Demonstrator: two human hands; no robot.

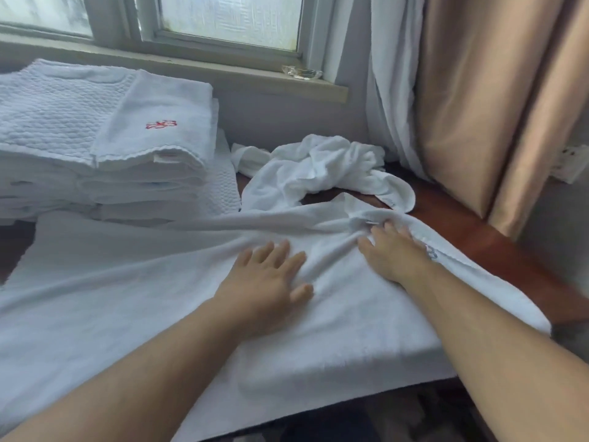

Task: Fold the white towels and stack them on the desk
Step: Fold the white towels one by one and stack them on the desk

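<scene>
A large white towel (105, 298) lies spread across the desk (471, 231) in front of me, hanging over the near edge. My left hand (267, 275) presses flat on it near the middle, fingers straight and spread. My right hand (392, 250) lies on the towel's far right part, fingers reaching into a bunched ridge of cloth. A crumpled white towel (322, 170) sits behind, by the wall. A stack of folded white towels (105, 148) stands at the back left, the top one bearing a red embroidered mark.
The reddish-brown desk runs along a wall under a window sill (223, 71). White and beige curtains (478, 106) hang at the right, reaching the desk's far corner. A small clear glass object (301, 72) rests on the sill.
</scene>
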